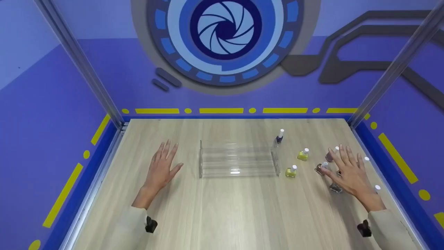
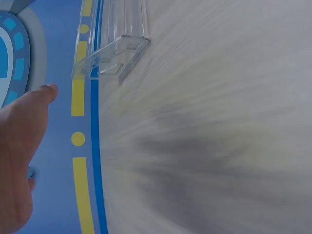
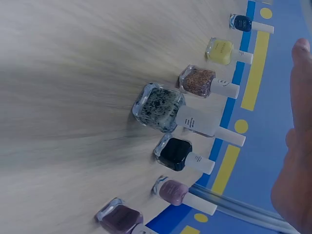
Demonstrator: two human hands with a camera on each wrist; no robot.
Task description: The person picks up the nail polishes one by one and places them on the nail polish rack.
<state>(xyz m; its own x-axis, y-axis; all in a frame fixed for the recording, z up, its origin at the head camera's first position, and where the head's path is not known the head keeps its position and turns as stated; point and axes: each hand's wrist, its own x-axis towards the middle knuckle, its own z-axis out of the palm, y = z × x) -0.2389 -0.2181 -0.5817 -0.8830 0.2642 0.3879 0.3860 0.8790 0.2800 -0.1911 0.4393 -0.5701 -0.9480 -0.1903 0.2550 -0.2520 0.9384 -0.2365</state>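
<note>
My left hand (image 1: 159,173) is held over the left of the table with its fingers straight and nothing in it. To its right stands a clear acrylic tiered rack (image 1: 239,172). Above a group of white-capped nail polish bottles, my right hand (image 1: 350,173) is spread flat and holds nothing; it partly covers several of them in the head view. The right wrist view shows a speckled bottle (image 3: 157,108), a brown glitter bottle (image 3: 198,81), a black bottle (image 3: 175,154), a lilac bottle (image 3: 173,191) and a dark purple bottle (image 3: 120,218), all upright.
Two yellow polish bottles, one nearer (image 1: 290,172) and one farther (image 1: 302,155), stand between the rack and the right hand. A dark blue bottle (image 1: 279,139) is by the rack's back right corner. Blue-purple walls (image 1: 104,80) enclose the wooden table (image 1: 236,215) at back and sides.
</note>
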